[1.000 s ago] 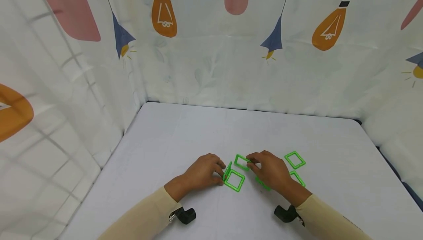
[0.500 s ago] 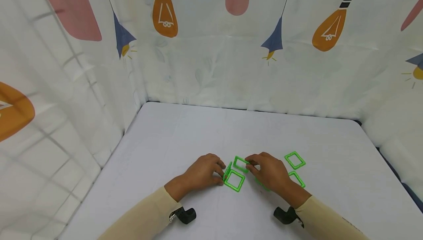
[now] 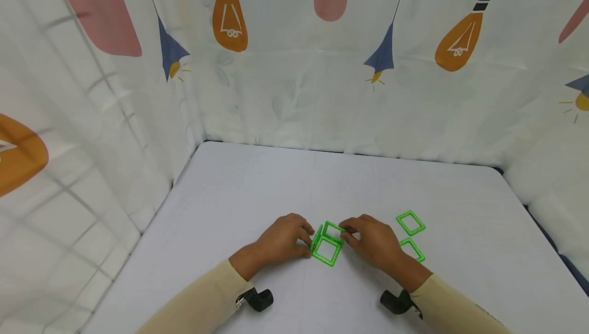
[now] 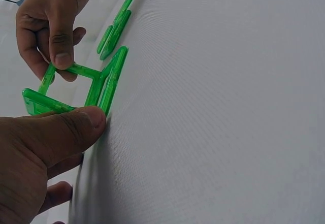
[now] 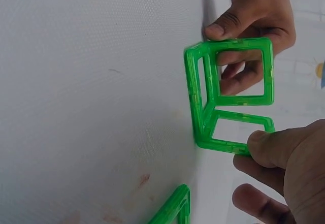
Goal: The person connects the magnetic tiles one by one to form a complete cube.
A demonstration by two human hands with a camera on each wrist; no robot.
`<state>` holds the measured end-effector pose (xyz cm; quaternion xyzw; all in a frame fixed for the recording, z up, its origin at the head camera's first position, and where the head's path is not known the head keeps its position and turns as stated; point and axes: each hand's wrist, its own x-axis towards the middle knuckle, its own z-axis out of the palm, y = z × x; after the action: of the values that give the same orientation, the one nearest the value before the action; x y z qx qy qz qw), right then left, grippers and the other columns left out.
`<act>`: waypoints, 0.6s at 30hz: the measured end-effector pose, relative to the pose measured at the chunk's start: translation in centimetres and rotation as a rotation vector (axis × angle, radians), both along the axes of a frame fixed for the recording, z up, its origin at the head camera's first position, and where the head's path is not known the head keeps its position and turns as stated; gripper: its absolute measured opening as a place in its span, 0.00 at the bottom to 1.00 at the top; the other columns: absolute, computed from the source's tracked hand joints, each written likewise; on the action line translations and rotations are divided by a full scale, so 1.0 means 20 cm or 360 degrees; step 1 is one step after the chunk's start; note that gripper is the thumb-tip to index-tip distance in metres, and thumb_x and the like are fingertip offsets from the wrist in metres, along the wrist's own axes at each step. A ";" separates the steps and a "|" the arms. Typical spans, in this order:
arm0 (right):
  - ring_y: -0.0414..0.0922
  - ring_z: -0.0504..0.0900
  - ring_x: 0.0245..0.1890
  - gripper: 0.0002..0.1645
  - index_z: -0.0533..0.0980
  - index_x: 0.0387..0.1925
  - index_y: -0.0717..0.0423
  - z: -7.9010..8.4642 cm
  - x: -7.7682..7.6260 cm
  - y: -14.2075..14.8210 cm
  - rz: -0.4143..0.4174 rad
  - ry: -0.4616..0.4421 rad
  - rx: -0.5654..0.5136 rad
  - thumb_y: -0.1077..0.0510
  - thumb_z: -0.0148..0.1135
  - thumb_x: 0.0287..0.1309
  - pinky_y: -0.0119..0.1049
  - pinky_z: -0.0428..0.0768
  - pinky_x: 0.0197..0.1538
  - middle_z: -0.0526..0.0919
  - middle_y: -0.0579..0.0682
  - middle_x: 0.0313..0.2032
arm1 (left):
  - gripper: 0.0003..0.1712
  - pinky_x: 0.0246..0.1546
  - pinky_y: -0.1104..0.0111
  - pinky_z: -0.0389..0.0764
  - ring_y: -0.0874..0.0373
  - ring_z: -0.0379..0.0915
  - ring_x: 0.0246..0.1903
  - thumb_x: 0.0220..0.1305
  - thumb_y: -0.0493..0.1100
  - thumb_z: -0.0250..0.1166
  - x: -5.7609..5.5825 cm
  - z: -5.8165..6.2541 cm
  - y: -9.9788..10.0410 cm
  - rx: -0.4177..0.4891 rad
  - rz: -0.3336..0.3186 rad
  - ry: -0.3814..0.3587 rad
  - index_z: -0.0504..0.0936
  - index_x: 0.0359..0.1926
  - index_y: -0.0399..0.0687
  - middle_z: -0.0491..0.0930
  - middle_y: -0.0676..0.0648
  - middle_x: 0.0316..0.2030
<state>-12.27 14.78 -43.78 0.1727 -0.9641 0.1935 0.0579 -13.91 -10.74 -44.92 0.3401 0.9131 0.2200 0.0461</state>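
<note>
Well off bench (image 3: pixel 257 185) far edge, L hand (image 3: pixel 285 239) fingers pinch L tile (image 5: pixel 245 100), R hand (image 3: pixel 375 242) fingers R tile (image 5: pixel 231 146); R over-tilt cd pop base tile (image 5: pixel 194 97) loose.

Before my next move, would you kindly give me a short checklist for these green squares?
Base square flat on the table: ok.
Left upright square held by the left hand: ok.
Rear upright square pinched by the right hand: ok.
Gap between the two uprights closed: not ok, it shows in the right wrist view.
Rear upright square standing unaided: cannot tell while held.
Loose squares clear of the base square: ok.
</note>
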 end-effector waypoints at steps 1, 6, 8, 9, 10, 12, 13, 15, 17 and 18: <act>0.39 0.84 0.38 0.14 0.86 0.45 0.41 0.00 0.00 0.00 0.0000 0.0003 0.0003 0.53 0.78 0.55 0.29 0.75 0.28 0.85 0.38 0.36 | 0.09 0.62 0.58 0.73 0.55 0.73 0.58 0.55 0.47 0.80 0.00 0.00 0.00 0.0001 0.0000 -0.0001 0.93 0.37 0.54 0.82 0.55 0.51; 0.39 0.84 0.37 0.15 0.86 0.44 0.40 0.01 0.01 -0.01 0.0023 0.0033 -0.0006 0.53 0.79 0.54 0.28 0.75 0.28 0.84 0.38 0.36 | 0.09 0.62 0.58 0.73 0.55 0.73 0.58 0.55 0.47 0.80 0.00 -0.01 0.00 0.0011 -0.0003 0.0004 0.93 0.37 0.54 0.82 0.55 0.51; 0.39 0.84 0.38 0.15 0.86 0.44 0.40 0.01 0.01 -0.01 0.0034 0.0042 -0.0004 0.53 0.79 0.54 0.28 0.76 0.28 0.84 0.37 0.36 | 0.09 0.62 0.59 0.73 0.55 0.73 0.58 0.54 0.47 0.81 0.00 -0.01 0.00 0.0013 -0.0006 0.0010 0.93 0.37 0.54 0.82 0.55 0.51; 0.39 0.84 0.38 0.15 0.86 0.44 0.40 0.00 0.01 -0.01 0.0042 0.0044 -0.0006 0.54 0.79 0.54 0.28 0.76 0.28 0.84 0.37 0.36 | 0.09 0.62 0.59 0.74 0.55 0.74 0.58 0.54 0.47 0.81 0.00 -0.01 0.00 0.0016 -0.0007 0.0012 0.93 0.37 0.54 0.82 0.55 0.51; 0.39 0.84 0.38 0.14 0.86 0.44 0.40 0.00 0.01 -0.01 0.0045 0.0044 -0.0002 0.54 0.79 0.54 0.28 0.76 0.29 0.84 0.38 0.36 | 0.09 0.62 0.59 0.74 0.55 0.74 0.57 0.54 0.46 0.81 0.00 -0.01 0.00 0.0021 -0.0011 0.0016 0.93 0.37 0.54 0.82 0.55 0.50; 0.39 0.84 0.38 0.14 0.86 0.44 0.40 0.00 0.01 -0.01 0.0045 0.0040 0.0002 0.53 0.79 0.54 0.28 0.75 0.28 0.84 0.37 0.36 | 0.09 0.61 0.59 0.74 0.55 0.74 0.57 0.54 0.46 0.81 0.00 -0.01 0.00 0.0033 -0.0016 0.0020 0.93 0.36 0.53 0.82 0.54 0.50; 0.39 0.84 0.38 0.14 0.86 0.44 0.40 0.00 0.01 -0.01 0.0046 0.0039 0.0006 0.53 0.79 0.54 0.28 0.75 0.28 0.84 0.37 0.36 | 0.09 0.61 0.59 0.74 0.55 0.74 0.57 0.54 0.46 0.81 0.00 -0.01 0.00 0.0040 -0.0017 0.0020 0.93 0.36 0.53 0.82 0.54 0.50; 0.38 0.84 0.38 0.14 0.86 0.44 0.40 0.01 0.01 -0.01 0.0058 0.0040 0.0010 0.53 0.79 0.54 0.27 0.75 0.28 0.85 0.37 0.36 | 0.08 0.61 0.58 0.74 0.54 0.74 0.57 0.54 0.46 0.81 0.00 -0.01 0.00 0.0052 -0.0022 0.0023 0.93 0.36 0.53 0.83 0.54 0.50; 0.38 0.83 0.38 0.14 0.87 0.44 0.40 0.01 0.01 -0.01 0.0079 0.0058 0.0013 0.53 0.79 0.54 0.27 0.75 0.28 0.85 0.37 0.36 | 0.09 0.61 0.58 0.74 0.54 0.74 0.57 0.54 0.46 0.81 0.00 -0.01 0.00 0.0055 -0.0020 0.0026 0.93 0.36 0.53 0.82 0.53 0.50; 0.38 0.83 0.38 0.15 0.87 0.44 0.41 0.01 0.00 -0.01 0.0092 0.0068 0.0018 0.53 0.79 0.54 0.27 0.75 0.28 0.85 0.37 0.36 | 0.09 0.60 0.58 0.75 0.54 0.74 0.57 0.54 0.46 0.81 0.00 -0.01 0.00 0.0055 -0.0021 0.0030 0.93 0.36 0.53 0.82 0.53 0.50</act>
<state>-12.17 14.55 -43.60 0.2050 -0.9583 0.1858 0.0718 -13.91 -10.79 -45.09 0.3488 0.9074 0.2321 0.0330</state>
